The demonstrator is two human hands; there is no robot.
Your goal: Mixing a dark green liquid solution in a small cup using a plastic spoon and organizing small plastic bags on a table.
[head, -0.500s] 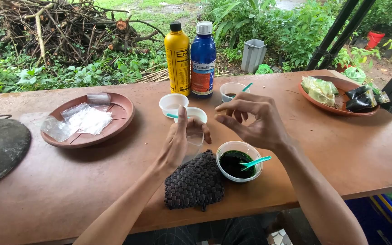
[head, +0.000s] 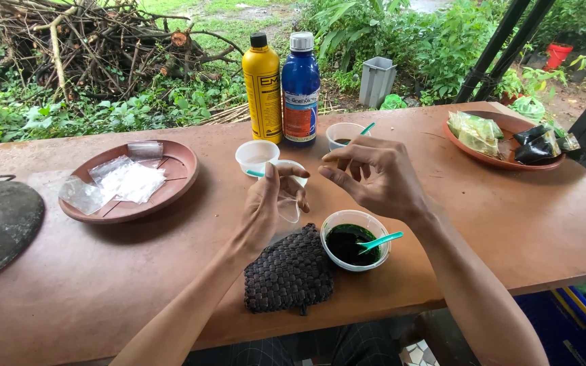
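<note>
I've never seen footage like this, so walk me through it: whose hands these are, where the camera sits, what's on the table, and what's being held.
No machine here: a person works bare-handed, filmed by a camera on their head looking down. The left hand pinches a small clear plastic bag; the right hand hovers beside it, holding nothing. On the brown table lie a woven dark mat, a white bowl of dark green liquid with a teal spoon, a yellow bottle, a blue bottle, and a clay plate of clear bags.

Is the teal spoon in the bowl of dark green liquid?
Yes, the teal spoon rests in the white bowl of dark green liquid.
</note>
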